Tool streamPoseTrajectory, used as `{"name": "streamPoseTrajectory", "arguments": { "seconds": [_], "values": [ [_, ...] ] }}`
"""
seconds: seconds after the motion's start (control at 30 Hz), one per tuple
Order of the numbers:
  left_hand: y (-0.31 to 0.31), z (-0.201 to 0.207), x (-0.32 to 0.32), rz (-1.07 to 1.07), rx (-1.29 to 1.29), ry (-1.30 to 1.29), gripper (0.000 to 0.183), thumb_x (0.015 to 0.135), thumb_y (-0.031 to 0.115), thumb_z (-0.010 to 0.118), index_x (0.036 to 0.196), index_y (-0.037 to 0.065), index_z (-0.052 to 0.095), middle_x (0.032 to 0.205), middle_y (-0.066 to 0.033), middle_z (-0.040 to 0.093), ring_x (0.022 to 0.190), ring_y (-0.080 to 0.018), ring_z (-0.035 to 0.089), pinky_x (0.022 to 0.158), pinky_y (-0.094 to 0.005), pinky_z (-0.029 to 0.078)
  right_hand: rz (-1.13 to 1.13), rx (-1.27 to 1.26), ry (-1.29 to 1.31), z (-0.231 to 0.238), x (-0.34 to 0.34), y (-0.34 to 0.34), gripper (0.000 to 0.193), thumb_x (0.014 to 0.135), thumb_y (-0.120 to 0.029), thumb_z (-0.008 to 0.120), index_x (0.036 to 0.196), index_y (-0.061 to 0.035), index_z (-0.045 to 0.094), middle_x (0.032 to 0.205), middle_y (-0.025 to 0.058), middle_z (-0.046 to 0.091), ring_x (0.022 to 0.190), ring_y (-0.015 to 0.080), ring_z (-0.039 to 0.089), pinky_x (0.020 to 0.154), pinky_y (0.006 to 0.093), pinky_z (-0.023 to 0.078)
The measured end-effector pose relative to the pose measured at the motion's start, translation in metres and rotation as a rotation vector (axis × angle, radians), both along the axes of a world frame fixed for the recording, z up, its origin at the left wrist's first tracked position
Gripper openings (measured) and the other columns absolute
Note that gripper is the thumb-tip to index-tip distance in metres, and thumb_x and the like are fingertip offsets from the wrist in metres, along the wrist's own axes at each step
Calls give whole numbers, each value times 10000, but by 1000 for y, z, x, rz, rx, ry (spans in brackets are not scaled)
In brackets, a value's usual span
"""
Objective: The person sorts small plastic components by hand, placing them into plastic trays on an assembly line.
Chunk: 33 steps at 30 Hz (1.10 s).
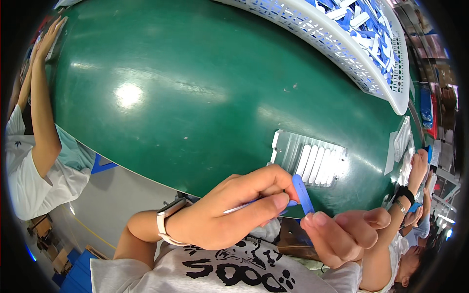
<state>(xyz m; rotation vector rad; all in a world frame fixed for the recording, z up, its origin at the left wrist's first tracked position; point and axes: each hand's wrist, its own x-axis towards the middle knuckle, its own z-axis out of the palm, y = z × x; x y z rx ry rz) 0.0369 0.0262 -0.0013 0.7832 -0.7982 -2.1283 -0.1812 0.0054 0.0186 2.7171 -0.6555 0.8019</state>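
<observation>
My right hand pinches the lower end of a small flat blue strip with a rounded top, between thumb and fingers. My left hand, with a watch on its wrist, is closed beside it; its fingertips reach the strip's upper part. A thin white strip sticks out of the left hand, and blue ends show past its thumb; how many pieces it holds is hidden. Just beyond both hands, a clear slotted tray lies on the green table with several white strips side by side.
A large white perforated basket, heaped with blue and white pieces, stands at the far right. Another person's arm rests along the table's left end. More people work at the right, near another tray and a person's hand.
</observation>
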Motion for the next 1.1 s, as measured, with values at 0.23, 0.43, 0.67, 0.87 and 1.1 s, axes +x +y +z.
{"name": "streamPoseTrajectory", "arguments": {
  "seconds": [0.23, 0.43, 0.67, 0.87, 1.1],
  "values": [
    [4, -5, -3, 99, -135, -39, 191, 998, 134, 382, 1059, -9, 492, 762, -23, 502, 599, -42, 388, 512, -206, 319, 147, 162, -87, 6, 5, -1, 142, 732, -158, 650, 862, -207, 620, 878, -85, 611, 683, 136, 477, 710, 316, 292],
    [4, -2, -3, 56, -144, -109, 164, 980, 114, 418, 1023, -18, 507, 664, 5, 461, 581, -41, 376, 524, -218, 320, -249, 762, -236, 21, 16, -41, 197, 617, -11, 765, 782, -82, 687, 697, 23, 636, 565, 160, 534, 616, 350, 363],
    [4, -2, -6, 38, -96, -136, 154, 978, 115, 432, 1020, -9, 512, 653, 17, 442, 569, -43, 366, 514, -222, 299, -187, 709, -16, -8, 21, -63, 190, 625, -91, 788, 788, -64, 696, 786, 42, 619, 689, 207, 520, 623, 321, 384],
    [0, -3, -11, 19, -203, -243, 111, 954, 55, 463, 1028, -9, 516, 680, 2, 501, 588, -59, 455, 532, -236, 361, -181, 813, -120, 3, 24, -59, 237, 633, -123, 795, 837, -82, 681, 836, 25, 617, 736, 202, 540, 666, 322, 378],
    [1, -9, -17, 45, -315, -302, 104, 907, 47, 500, 988, 8, 448, 703, -117, 585, 548, -267, 576, 496, -324, 410, 247, 879, -184, 19, 27, -29, 302, 572, -126, 792, 850, -63, 691, 850, 26, 608, 707, 178, 523, 584, 276, 392]
  ]
}}
